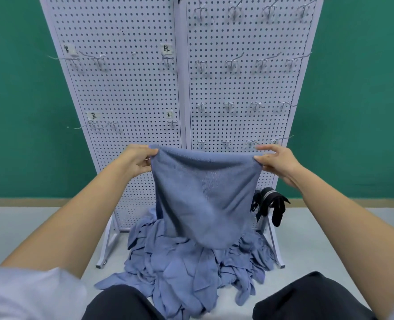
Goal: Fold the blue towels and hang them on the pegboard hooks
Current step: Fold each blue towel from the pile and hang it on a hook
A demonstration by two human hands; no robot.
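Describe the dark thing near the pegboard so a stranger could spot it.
Start at the white pegboard stand against the green wall, then go to its lower right corner. A black strap hangs there, just right of the held-up blue towel, the only dark item among blue cloth.

You have 1 view only, from the camera on your head. It looks forward and down, facing the white pegboard (pixel 131 93) head-on against the green wall (pixel 18 100). It sits close: your forearms fill the lower half and your knees cut the bottom edge. The wide lens makes the board's sides lean inward toward the floor (pixel 29 227).
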